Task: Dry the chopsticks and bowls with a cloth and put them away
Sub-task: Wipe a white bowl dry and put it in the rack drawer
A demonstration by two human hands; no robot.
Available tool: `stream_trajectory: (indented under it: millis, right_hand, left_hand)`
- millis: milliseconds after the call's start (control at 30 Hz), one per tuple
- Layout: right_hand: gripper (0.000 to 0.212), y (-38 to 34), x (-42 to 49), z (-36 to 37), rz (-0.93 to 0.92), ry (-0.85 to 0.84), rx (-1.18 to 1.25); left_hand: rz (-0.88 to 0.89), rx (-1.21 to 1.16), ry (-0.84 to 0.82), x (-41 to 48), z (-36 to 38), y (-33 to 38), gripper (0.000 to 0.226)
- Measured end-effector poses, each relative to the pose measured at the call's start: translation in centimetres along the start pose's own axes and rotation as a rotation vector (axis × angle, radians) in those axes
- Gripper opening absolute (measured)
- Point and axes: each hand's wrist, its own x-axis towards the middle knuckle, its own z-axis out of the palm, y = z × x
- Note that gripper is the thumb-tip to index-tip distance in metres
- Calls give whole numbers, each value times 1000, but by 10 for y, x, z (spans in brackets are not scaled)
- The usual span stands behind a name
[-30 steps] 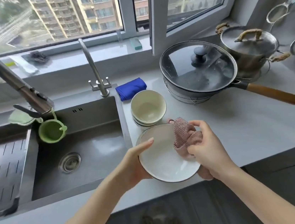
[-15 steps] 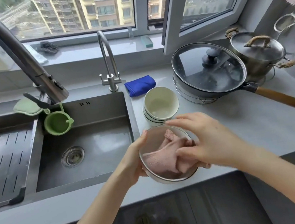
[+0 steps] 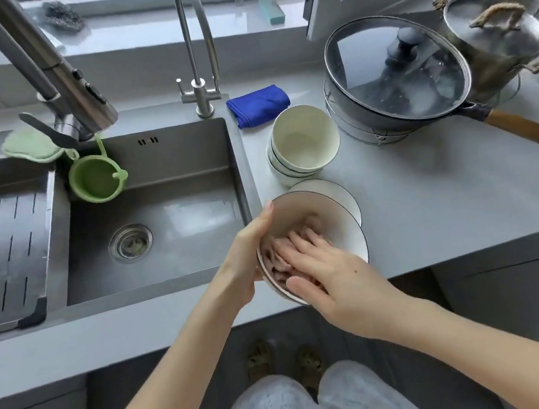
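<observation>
A white bowl with a dark rim (image 3: 338, 226) is tilted toward me above the counter's front edge. My left hand (image 3: 249, 261) grips its left side, thumb lying along the rim. My right hand (image 3: 330, 271) is inside the bowl, its spread, straight fingers pressing a pink cloth (image 3: 276, 259) against the inner wall. A second dark-rimmed dish (image 3: 341, 195) lies on the counter just behind it. Behind that stands a stack of cream bowls (image 3: 304, 142). No chopsticks are in view.
A steel sink (image 3: 167, 216) with a green strainer cup (image 3: 97, 179) is at the left, with two faucets behind. A folded blue cloth (image 3: 259, 103), a lidded wok (image 3: 394, 70) with its wooden handle and a lidded pot (image 3: 495, 34) occupy the back right counter.
My right hand moved from the bowl's right rim into the bowl and now presses the cloth flat with spread fingers. The bowl has tipped toward me. The view has tilted downward.
</observation>
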Motion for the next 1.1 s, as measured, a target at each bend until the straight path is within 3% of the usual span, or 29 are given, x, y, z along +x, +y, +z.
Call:
stream_trajectory:
  millis: [100,200,400,467,567,633,700,800,833,867,900,967,1033,1100]
  right_hand:
    - [60,27,16,3,-161,-263,29]
    - [55,45,32,7,-374,-262,-254]
    - [61,23,27,-7,-174,-224,-329]
    - [52,13,22,-5,-16,-222,61]
    - [47,0,18,5,220,-181,916]
    - [45,3,15,11,258,-148,1066]
    - [37,16,8,13,155,-214,901]
    - [25,45,11,4,-221,-454,-72]
    - [22,51,16,1,-317,-443,-373]
    - [24,55,22,-3,-440,-318,-564]
    - [27,59,27,-8,-563,-162,-658]
    - [30,57,29,-24,-657,109,-617]
    - [36,53,21,-44,-593,296,-520]
    - [32,41,7,-69,-418,343,-348]
  left_hand:
    - [-45,63,5,-3,-6,0,41]
    - [-64,69,23,-2,-9,-1,47]
    - [-64,-8,116,3,-4,1,36]
    - [-27,-26,130,4,1,-3,36]
    - [-12,8,167,5,2,-3,43]
    - [-45,46,143,9,-3,0,42]
    - [-103,101,70,9,-9,3,38]
    - [-187,247,-59,8,-10,3,36]
    - [-209,269,-82,9,-8,4,34]
    - [-223,252,-102,11,-6,5,33]
    - [-228,201,-127,15,-6,7,35]
    - [-228,74,-192,23,-12,10,43]
    - [-243,-14,-191,28,-21,11,46]
    - [-248,-44,-146,29,-27,9,52]
